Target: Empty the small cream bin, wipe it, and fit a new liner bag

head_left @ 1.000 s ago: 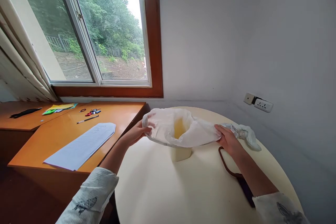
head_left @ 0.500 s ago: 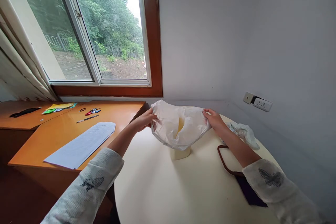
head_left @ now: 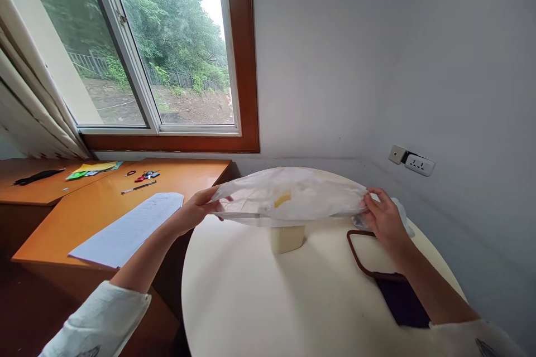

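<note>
A thin, whitish see-through plastic bag point(head_left: 322, 195) is stretched wide between my two hands. My left hand point(head_left: 201, 206) grips its left end, fingers closed on the plastic. At the opposite end my right hand point(head_left: 381, 215) pinches the bag. Under and behind the plastic stands a small cream container point(head_left: 288, 240), its upper part covered by the bag from this angle. A yellow patch shows through the plastic; what it belongs to is unclear.
The container stands on a round cream table point(head_left: 251, 295). A dark purple bag with a brown handle point(head_left: 400, 298) lies at right, near crumpled clear plastic point(head_left: 404, 220). On the wooden desk point(head_left: 196, 175) are papers point(head_left: 129, 228), a pen point(head_left: 138, 187) and keys point(head_left: 146, 175).
My hands have moved apart, left hand to the left and right hand to the right. The bag, loosely bunched before, is now pulled wide and flatter. The container has stayed put.
</note>
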Action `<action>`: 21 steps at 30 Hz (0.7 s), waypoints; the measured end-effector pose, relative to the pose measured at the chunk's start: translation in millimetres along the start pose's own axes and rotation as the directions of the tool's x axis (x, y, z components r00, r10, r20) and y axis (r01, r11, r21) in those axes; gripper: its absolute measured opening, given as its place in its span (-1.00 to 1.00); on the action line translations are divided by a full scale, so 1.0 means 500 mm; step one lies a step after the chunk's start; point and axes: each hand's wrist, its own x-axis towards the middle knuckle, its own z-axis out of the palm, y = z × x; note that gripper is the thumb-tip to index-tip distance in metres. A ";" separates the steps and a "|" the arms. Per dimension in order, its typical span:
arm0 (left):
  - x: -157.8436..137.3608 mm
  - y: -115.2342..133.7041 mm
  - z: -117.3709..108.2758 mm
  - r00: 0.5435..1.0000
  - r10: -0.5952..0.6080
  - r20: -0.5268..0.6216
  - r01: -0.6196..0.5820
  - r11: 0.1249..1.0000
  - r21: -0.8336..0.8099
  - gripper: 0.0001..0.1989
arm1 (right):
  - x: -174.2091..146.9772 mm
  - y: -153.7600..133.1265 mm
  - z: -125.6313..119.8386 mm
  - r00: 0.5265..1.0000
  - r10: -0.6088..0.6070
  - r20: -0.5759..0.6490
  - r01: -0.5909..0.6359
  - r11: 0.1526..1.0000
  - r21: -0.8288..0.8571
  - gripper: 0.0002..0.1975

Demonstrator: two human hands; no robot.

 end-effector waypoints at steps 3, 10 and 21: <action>-0.029 -0.032 -0.002 0.988 0.029 -0.153 -0.026 0.999 0.021 -0.61 | -0.039 0.013 -0.026 1.000 0.022 -0.021 -0.022 1.000 -0.005 -0.75; -0.077 -0.117 0.032 0.967 0.077 -0.245 -0.101 0.991 -0.087 -0.93 | -0.107 0.078 -0.052 0.984 0.033 -0.174 -0.028 0.999 0.035 -0.79; -0.154 -0.125 0.136 0.961 -0.096 0.258 0.119 0.990 -0.072 -0.66 | -0.216 0.121 -0.048 0.998 -0.040 0.056 0.054 0.955 -0.291 -0.84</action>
